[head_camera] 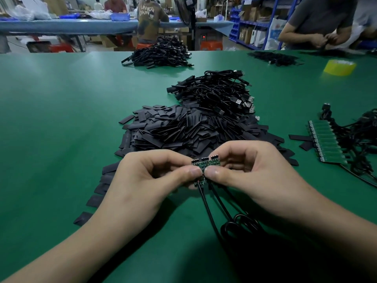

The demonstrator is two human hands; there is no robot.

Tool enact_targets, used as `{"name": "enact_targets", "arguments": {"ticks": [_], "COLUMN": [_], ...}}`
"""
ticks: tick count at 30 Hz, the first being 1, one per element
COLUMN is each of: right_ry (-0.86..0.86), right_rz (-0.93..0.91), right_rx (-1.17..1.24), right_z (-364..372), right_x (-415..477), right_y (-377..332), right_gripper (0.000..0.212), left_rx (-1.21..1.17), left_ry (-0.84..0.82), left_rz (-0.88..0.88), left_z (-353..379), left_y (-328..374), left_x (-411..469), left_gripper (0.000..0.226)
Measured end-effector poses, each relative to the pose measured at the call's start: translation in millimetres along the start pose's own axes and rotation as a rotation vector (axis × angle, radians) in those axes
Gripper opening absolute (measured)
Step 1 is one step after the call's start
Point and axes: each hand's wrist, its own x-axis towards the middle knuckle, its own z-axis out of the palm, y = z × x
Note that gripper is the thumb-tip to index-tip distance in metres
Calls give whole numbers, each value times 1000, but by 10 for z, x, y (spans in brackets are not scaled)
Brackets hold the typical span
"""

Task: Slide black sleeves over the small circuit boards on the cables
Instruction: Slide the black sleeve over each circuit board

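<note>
pinching joined boards [205,163] with left hand [146,176] and right hand [251,170], thumb to thumb at seam, above front edge of table [61,119], with cables [216,203] hanging beneath. likely snapping one board free: bend along seam, keep strain off solder joints. sleeves [183,129] heaped just behind.

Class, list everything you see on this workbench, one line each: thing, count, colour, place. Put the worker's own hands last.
sleeves: large heap, black, table centre beyond the hands
held boards: about three joined, green, between both hands
cables: a few, black, trailing from held boards toward the viewer
cable piles: three, black, behind the sleeves and farther back
board strip: one row, green, table right, cables attached
tape roll: one, yellow, far right
table: one, green, under everything
other workers: at least three, background
left hand: one, pinches held boards
right hand: one, pinches held boards
</note>
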Motion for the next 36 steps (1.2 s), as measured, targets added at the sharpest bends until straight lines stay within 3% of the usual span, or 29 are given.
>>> {"name": "enact_targets", "arguments": {"ticks": [8,16,22,26,29,36], "right_ry": [-46,-141,36,73,68,-162], "right_rz": [32,128,1,-231,-282,-77], "right_rx": [91,223,-356,-731,-560,4], "right_z": [-10,-42,-125,-84,2,87], "right_x": [11,42,75,41,1,-55], "right_y": [-19,17,108,105,40,-56], "right_gripper": [24,15,16,18,19,15], "left_rx": [-151,-283,-328,-195,-46,142], "left_ry": [-34,-83,77,156,197,137], "left_rz": [-17,-51,31,134,187,234], "left_z": [39,17,-100,-109,-83,-32], "left_y": [67,76,8,36,44,-19], "left_x": [-1,9,56,46,35,21], "left_gripper": [18,10,29,20,11,13]}}
